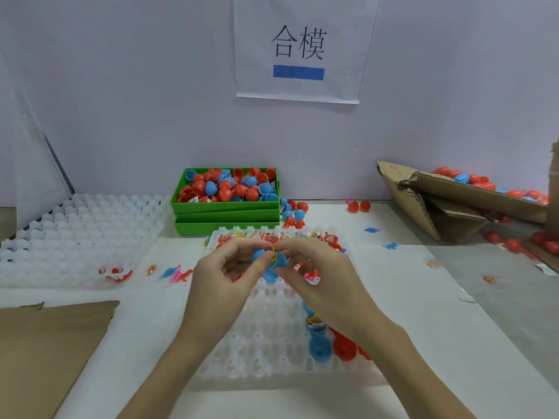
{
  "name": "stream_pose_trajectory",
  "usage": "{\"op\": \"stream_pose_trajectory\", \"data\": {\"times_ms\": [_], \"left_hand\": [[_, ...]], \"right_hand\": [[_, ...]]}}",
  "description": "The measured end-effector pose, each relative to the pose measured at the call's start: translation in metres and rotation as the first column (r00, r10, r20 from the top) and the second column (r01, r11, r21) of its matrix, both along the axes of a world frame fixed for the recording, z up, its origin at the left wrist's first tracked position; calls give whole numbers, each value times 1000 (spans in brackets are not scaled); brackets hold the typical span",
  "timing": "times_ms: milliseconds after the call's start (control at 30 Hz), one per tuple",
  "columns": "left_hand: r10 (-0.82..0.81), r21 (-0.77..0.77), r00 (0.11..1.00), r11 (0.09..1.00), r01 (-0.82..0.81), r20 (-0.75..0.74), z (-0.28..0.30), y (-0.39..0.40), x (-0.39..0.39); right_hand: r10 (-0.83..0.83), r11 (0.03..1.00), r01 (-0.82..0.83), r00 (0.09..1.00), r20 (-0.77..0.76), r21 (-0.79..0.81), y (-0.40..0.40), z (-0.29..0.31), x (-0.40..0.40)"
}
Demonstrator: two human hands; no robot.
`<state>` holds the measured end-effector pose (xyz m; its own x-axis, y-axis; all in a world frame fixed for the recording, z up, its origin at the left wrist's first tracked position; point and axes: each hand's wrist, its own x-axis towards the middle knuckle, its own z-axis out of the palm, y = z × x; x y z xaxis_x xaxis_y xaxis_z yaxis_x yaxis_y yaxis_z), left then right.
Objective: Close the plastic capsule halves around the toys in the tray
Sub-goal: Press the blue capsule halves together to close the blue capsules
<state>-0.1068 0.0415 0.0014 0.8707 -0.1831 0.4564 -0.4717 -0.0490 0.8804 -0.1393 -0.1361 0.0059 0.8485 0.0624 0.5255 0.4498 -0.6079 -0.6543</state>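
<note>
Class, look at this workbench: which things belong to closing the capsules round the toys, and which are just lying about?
Belong to the job:
left hand
right hand
blue capsule held between them
white tray
green bin of capsule halves

Lying about:
torn cardboard box
wall sign
spare white trays

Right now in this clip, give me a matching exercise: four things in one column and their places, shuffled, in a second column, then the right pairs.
Things:
1. green bin of capsule halves
2. torn cardboard box
3. empty white tray
4. blue capsule

Places:
A. far left of the table
B. between the left hand and right hand
C. against the back wall, behind the work tray
D. right side, capsules spilling from it

Pairs: 1-C, 2-D, 3-A, 4-B
</note>
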Motion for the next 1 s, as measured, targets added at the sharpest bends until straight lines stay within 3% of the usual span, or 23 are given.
{"op": "stream_pose_trajectory", "data": {"times_ms": [500, 733, 1000], "left_hand": [[37, 93, 994, 995, -47, 107, -1, 2, -1], [54, -22, 997, 998, -53, 46, 1, 4, 0], [39, 33, 995, 999, -42, 92, 4, 6, 0]], "right_hand": [[42, 990, -42, 999, 1, 131, 6, 3, -2], [83, 976, -83, 996, 9, 202, 8, 5, -3], [78, 970, -80, 997, 14, 229, 9, 5, -4]]}}
